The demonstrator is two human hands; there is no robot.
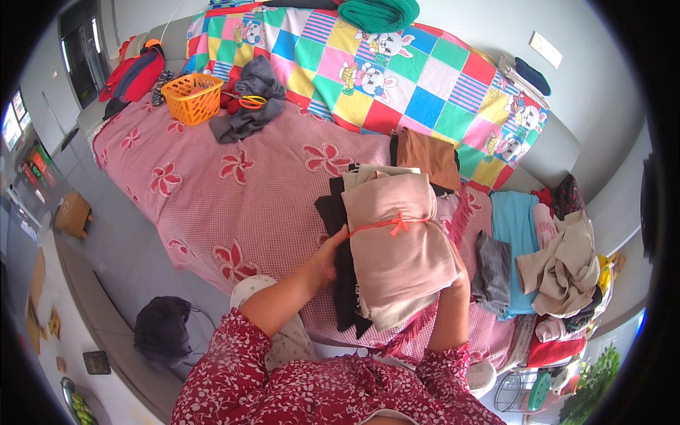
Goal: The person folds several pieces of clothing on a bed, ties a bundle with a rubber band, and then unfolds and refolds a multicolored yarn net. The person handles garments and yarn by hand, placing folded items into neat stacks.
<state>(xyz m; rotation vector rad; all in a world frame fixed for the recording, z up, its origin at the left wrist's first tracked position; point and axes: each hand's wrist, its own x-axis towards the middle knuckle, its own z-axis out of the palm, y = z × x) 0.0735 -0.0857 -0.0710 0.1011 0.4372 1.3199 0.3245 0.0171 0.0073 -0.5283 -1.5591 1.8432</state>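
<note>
A folded bundle of beige-pink cloth (404, 265) lies before me, tied around its middle with a red string (399, 223) knotted in a small bow. My left hand (336, 256) grips its left side, fingers hidden behind the cloth. On the opposite side my right hand (458, 273) holds the lower right edge, its fingertips also out of sight. Paler cloth shows at the bundle's top and bottom ends. Black folded fabric (346, 297) sticks out along the left side, beneath or behind the bundle. Just beyond rests folded brown cloth (427, 156) with black fabric under it.
A pink flowered cover (276, 212) drapes the sofa seat. An orange plastic basket (194, 101) and orange-handled scissors (252, 102) sit far left, the scissors on grey cloth (260, 79). Blue cloth (514, 212) and a crumpled beige garment (563, 265) lie right. A green roll (378, 15) tops the backrest.
</note>
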